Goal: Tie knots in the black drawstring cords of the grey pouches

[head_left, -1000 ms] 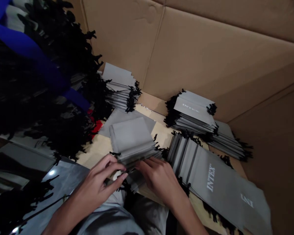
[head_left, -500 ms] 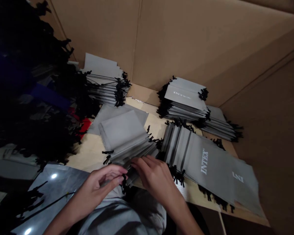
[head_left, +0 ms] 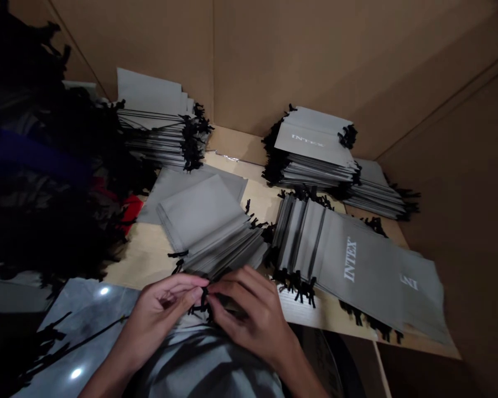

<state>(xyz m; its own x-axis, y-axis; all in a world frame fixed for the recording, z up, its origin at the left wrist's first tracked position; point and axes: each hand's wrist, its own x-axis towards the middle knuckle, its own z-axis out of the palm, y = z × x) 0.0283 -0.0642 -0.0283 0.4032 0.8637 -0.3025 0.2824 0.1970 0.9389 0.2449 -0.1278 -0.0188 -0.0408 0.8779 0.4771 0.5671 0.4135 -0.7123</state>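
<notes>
Black drawstring cords [head_left: 203,305] partly hidden behind fingers [head_left: 232,290], heap of bags [head_left: 53,166] lost in shadow

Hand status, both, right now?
Left hand: closed in a pinch, apparently holding the black drawstring cords of the grey pouch stack.
Right hand: closed on the same cords, grip partly hidden.

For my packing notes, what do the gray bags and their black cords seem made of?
The bags look like thin matte synthetic fabric, given their soft, limp edges. The cords look like soft black textile, limp and kinked; the exact fibers can't be told.
</notes>
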